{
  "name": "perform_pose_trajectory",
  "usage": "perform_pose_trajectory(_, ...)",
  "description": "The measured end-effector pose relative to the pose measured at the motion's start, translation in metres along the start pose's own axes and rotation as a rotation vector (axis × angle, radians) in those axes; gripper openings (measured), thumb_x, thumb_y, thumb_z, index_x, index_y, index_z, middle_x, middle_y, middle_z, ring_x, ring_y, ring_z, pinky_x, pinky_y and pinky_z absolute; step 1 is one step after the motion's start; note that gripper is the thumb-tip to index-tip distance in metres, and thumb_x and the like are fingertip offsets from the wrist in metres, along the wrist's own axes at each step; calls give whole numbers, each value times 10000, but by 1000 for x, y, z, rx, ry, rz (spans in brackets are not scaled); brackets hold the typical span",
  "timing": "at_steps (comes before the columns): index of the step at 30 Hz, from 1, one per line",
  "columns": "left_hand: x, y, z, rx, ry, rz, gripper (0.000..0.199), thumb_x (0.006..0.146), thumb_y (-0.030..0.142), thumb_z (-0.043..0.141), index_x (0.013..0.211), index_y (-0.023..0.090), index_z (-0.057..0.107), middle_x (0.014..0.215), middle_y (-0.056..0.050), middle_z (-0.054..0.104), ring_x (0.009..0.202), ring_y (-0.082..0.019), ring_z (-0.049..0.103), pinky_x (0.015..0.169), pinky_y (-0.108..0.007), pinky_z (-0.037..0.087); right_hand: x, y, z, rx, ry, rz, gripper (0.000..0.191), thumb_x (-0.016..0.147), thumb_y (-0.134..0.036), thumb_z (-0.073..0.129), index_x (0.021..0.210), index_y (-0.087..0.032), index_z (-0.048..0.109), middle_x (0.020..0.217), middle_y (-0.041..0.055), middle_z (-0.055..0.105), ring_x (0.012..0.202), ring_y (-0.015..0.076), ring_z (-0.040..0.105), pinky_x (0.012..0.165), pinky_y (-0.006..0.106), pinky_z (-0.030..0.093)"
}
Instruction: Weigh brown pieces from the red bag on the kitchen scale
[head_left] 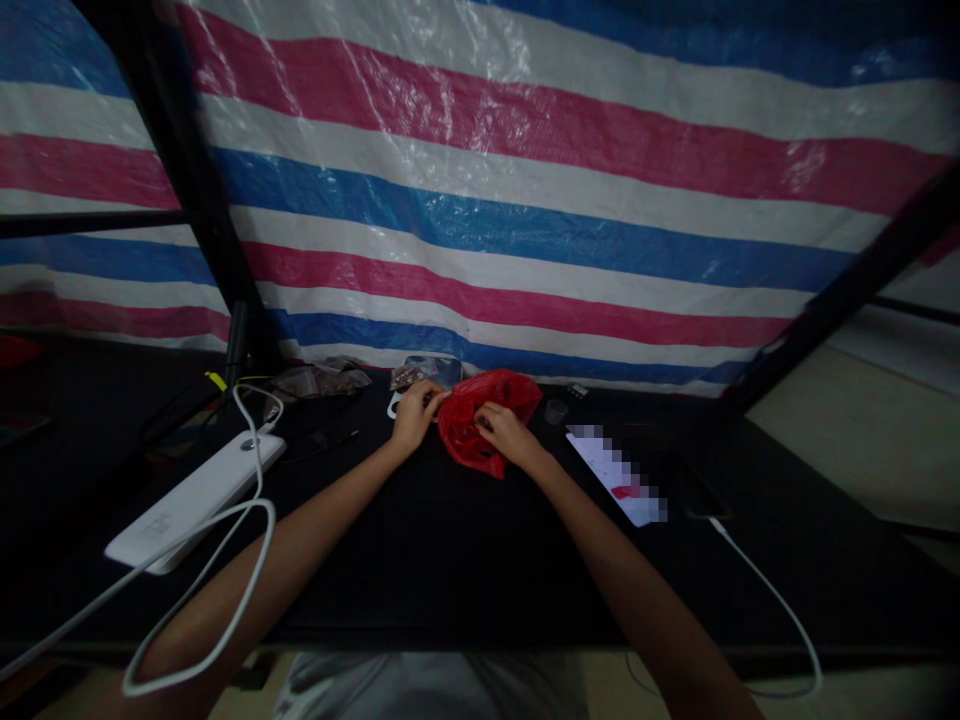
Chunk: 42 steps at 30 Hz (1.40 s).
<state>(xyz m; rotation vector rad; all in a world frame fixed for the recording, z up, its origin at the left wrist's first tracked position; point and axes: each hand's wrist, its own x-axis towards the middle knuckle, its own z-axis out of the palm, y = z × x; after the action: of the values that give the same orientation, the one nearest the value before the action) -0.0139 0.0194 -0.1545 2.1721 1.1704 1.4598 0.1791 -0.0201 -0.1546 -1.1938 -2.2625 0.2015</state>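
Observation:
A crumpled red plastic bag (486, 412) lies on the black table (450, 560) near its far edge. My left hand (415, 413) pinches the bag's left rim with closed fingers. My right hand (506, 433) grips the bag's front side, fingers curled into the plastic. Both forearms reach forward across the table. What is inside the bag is hidden.
A white power strip (196, 500) with a looping white cable (255, 560) lies at the left. Small clear packets (322, 379) sit behind my left hand. A lit phone (616, 473) with a white cable lies at the right. A striped tarp (525, 200) hangs behind the table.

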Motion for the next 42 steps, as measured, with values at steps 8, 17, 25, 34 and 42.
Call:
perform_pose_trajectory(8,5,-10,0,-141,130,-165,234,775,344,536,653,149,577,633,4,574,612,-120,521,599,-225,387,4,16,-9,369,204,256,85,673,-169,596,744,-132,622,704,26,627,618,116,570,627,245,457)
perform_pose_trajectory(17,23,19,-7,-126,111,-64,204,785,322,538,680,155,591,666,-1,592,639,-127,530,613,-231,386,8,15,-49,575,337,259,186,651,-293,623,759,-142,616,784,47,653,734,150,612,734,285,482)
perform_pose_trajectory(25,71,68,37,139,-162,230,213,801,352,526,731,167,605,758,-35,614,774,-176,532,680,-269,366,-1,57,-117,-35,233,316,106,668,-142,584,756,-134,643,715,56,649,641,147,590,641,272,459)
perform_pose_trajectory(34,78,108,119,405,-425,386,213,804,321,529,798,128,621,831,-97,624,858,-233,519,733,-337,328,-31,85,-115,-88,38,356,116,682,-102,555,755,-113,644,687,45,643,622,138,582,593,238,434)
perform_pose_trajectory(42,79,100,117,481,-506,359,265,838,366,466,863,147,613,897,-71,624,904,-221,513,764,-337,320,-39,93,-110,-142,3,272,98,706,-154,591,788,-163,643,759,25,657,684,140,589,664,247,426)
